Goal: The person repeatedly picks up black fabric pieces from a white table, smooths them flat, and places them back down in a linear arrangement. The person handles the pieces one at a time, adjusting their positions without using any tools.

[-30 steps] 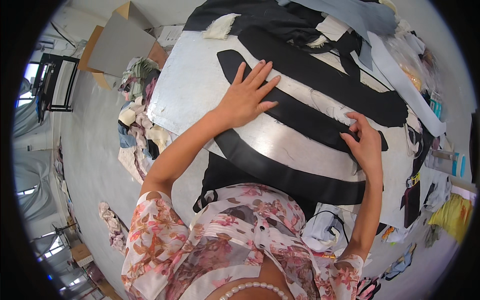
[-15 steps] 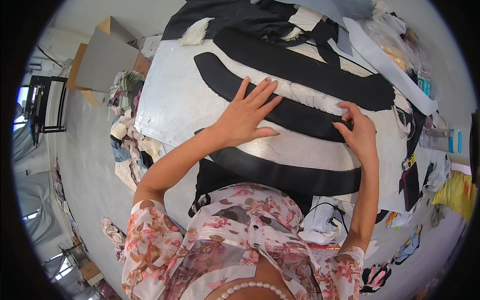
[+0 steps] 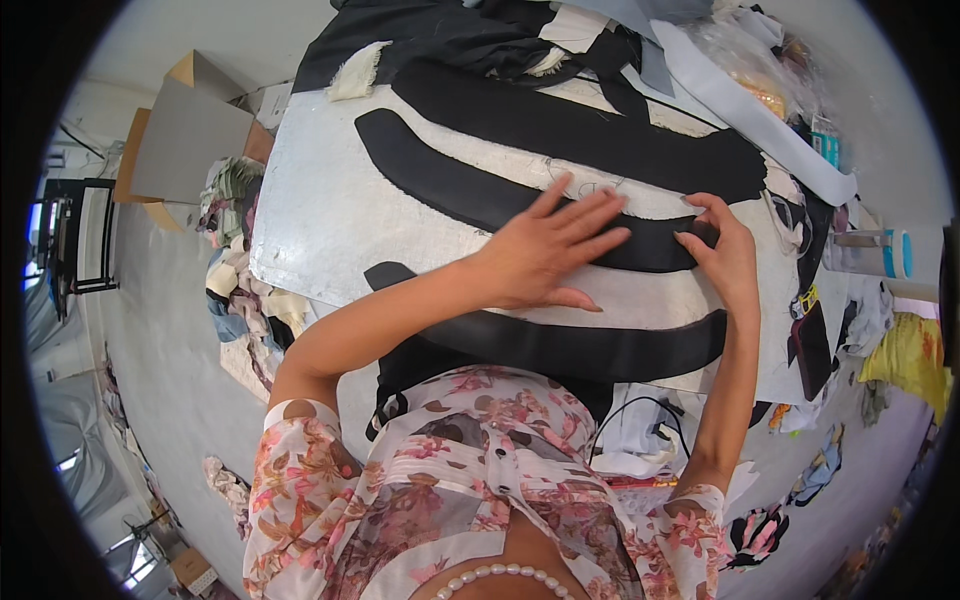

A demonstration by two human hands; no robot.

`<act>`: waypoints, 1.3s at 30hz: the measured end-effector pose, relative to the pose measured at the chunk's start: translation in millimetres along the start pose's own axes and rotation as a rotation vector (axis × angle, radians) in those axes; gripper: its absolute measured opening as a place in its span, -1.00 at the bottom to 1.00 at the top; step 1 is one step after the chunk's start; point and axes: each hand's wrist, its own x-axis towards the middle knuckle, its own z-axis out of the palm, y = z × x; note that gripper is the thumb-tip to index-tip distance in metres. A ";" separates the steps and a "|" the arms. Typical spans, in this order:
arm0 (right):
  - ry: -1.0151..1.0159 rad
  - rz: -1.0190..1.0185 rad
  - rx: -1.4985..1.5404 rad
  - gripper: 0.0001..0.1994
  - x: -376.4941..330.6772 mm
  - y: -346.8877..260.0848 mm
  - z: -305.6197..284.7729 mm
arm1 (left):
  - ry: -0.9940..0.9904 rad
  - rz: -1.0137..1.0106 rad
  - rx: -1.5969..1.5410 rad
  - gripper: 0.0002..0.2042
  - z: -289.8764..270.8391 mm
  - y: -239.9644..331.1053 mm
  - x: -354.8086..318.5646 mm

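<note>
A curved black fabric strip point(image 3: 440, 185) lies across the pale table. Over its right half my left hand point(image 3: 545, 252) is spread, fingers stretched out and slightly blurred; whether the fingertips press on the cloth is hard to tell. At the strip's right end, my right hand point(image 3: 728, 258) has its fingers curled, with thumb and forefinger gripping the cloth there. A wider black fabric piece point(image 3: 570, 120) with ragged edges lies beyond, and loose threads show in the gap between. Nearer my body is another curved black strip point(image 3: 560, 345), partly under my left forearm.
A pale table point(image 3: 310, 210) carries the pieces. Dark cloth point(image 3: 400, 35) with a frayed cream scrap point(image 3: 357, 72) sits at the far edge. A light grey band point(image 3: 750, 110) and a dark phone-like object point(image 3: 811, 350) lie right. Fabric scraps point(image 3: 245, 290) and a cardboard box point(image 3: 190, 120) stand left.
My left hand has slid right along the middle strip, toward my right hand. The right hand stays at the strip's end. The whole view has shifted slightly.
</note>
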 end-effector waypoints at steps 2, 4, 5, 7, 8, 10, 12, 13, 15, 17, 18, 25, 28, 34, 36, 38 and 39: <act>-0.002 -0.004 -0.007 -0.55 -1.3 -4.9 -1.3 | -0.004 0.057 -0.028 -0.08 7.1 2.5 8.3; -0.012 0.038 0.047 -0.56 -2.0 -1.3 -5.5 | -0.050 0.072 -0.049 -0.08 9.6 3.6 11.9; -0.019 0.088 0.103 -0.56 -3.3 6.2 -8.0 | -0.048 0.072 -0.051 -0.08 11.1 3.2 11.6; 0.004 0.144 0.195 -0.56 -6.2 15.6 -10.1 | -0.044 0.080 -0.056 -0.09 11.9 2.8 12.3; 0.034 0.149 0.236 -0.56 -7.2 18.2 -9.5 | -0.045 0.081 -0.056 -0.09 11.3 2.5 12.3; 0.074 0.161 0.278 -0.56 -8.5 21.1 -9.4 | -0.039 0.087 -0.059 -0.12 11.2 3.2 13.0; 0.096 0.172 0.285 -0.57 -8.3 22.0 -8.9 | -0.016 0.096 -0.080 -0.15 10.3 2.9 13.3; 0.108 0.162 0.254 -0.57 -8.5 24.6 -8.6 | -0.013 0.099 -0.083 -0.15 10.3 3.1 14.3; 0.127 0.138 0.196 -0.57 -7.9 25.5 -6.0 | -0.013 0.097 -0.086 -0.15 10.8 3.0 13.9; 0.159 0.142 0.039 -0.64 -10.3 15.6 -11.1 | -0.005 0.096 -0.092 -0.16 12.7 2.6 12.8; 0.171 0.139 -0.038 -0.67 -10.2 7.9 -12.6 | -0.001 0.091 -0.094 -0.16 13.1 2.3 11.6; -0.053 0.166 0.492 -0.82 9.2 -6.7 12.9 | 0.051 0.090 -0.111 -0.18 17.2 3.3 9.3; 0.030 0.243 0.413 -0.81 16.0 18.7 -4.3 | 0.137 0.115 -0.096 -0.22 23.6 10.1 16.1; 0.217 0.024 0.356 -0.90 38.8 14.3 -13.9 | 0.245 0.065 -0.148 -0.21 34.0 30.8 28.3; 0.141 -0.043 0.345 -0.92 62.4 -35.3 1.9 | 0.278 0.036 -0.197 -0.23 33.4 34.9 29.0; -0.009 -0.135 0.373 -0.92 89.1 -86.2 35.4 | 0.356 0.017 -0.262 -0.32 27.0 36.7 25.0; -0.035 -0.288 0.311 -0.91 106.4 -100.3 61.0 | 0.375 0.001 -0.220 -0.44 18.5 33.4 19.9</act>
